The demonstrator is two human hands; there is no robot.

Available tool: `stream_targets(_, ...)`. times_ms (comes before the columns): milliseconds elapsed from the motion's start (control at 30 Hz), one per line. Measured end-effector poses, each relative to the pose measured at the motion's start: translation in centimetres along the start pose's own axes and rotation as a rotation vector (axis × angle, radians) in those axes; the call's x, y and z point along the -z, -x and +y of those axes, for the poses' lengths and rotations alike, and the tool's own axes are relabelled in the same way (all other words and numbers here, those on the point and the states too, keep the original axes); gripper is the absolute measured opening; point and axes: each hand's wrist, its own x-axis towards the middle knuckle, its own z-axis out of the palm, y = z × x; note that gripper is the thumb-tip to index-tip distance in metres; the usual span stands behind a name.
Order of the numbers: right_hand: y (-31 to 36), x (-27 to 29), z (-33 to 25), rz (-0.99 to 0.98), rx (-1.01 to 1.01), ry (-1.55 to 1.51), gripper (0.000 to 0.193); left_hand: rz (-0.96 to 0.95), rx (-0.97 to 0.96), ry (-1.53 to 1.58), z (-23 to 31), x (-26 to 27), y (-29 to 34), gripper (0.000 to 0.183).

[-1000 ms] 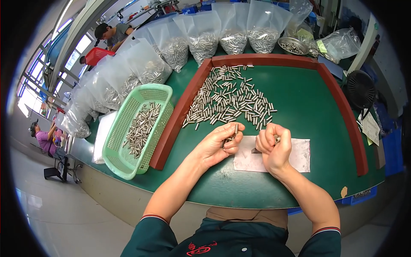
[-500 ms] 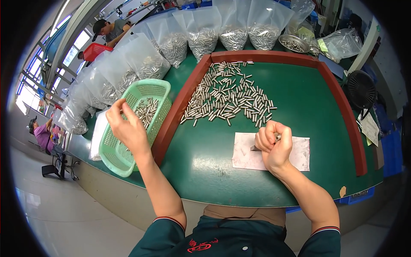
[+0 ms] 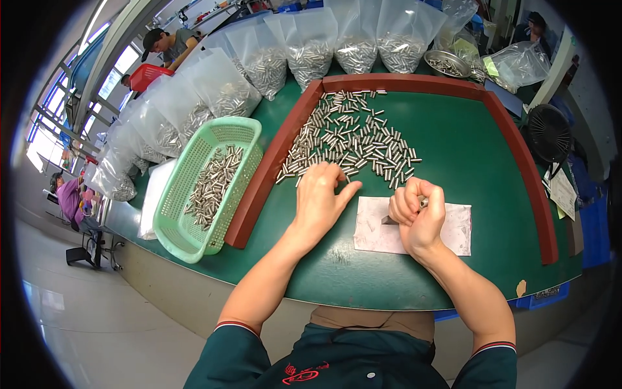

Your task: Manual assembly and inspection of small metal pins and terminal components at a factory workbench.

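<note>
A heap of small silver metal cylinders (image 3: 353,139) lies on the green table inside a red-brown raised border (image 3: 272,159). My left hand (image 3: 322,198) rests palm down at the near edge of the heap, fingers spread over a few cylinders. My right hand (image 3: 418,217) is closed in a fist around a small tool with a dark tip, held over a white sheet of paper (image 3: 453,227). A green plastic basket (image 3: 175,220) to the left holds several more cylinders.
Clear plastic bags of metal parts (image 3: 304,48) line the far and left edges. A metal bowl (image 3: 447,63) stands at the back right, a small black fan (image 3: 547,133) at the right. Other people sit at the back left and far left.
My left hand went from beside the right hand out to the green basket, then came back to the near edge of the heap. My right hand stayed over the paper.
</note>
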Motion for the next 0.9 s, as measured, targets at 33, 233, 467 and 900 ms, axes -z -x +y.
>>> stream_targets(33, 0.0, 0.0, 0.0, 0.007, -0.002, -0.001, 0.031, 0.0, -0.021, -0.006, 0.1, -0.4, 0.0, 0.023)
stream_targets(233, 0.0, 0.2, 0.2, 0.002, 0.0, 0.004, 0.03, -0.028, -0.012, -0.041, -1.0, -1.4, 0.5, 0.017)
stream_targets(467, -0.1, 0.5, 0.2, 0.013, -0.004, 0.016, 0.03, -0.358, 0.521, 1.01, -0.2, 0.3, 0.2, 0.007)
stream_targets(900, -0.2, 0.2, -0.2, 0.034, -0.012, -0.019, 0.029, -0.521, 0.899, 1.642, -0.6, 0.2, 0.3, 0.015)
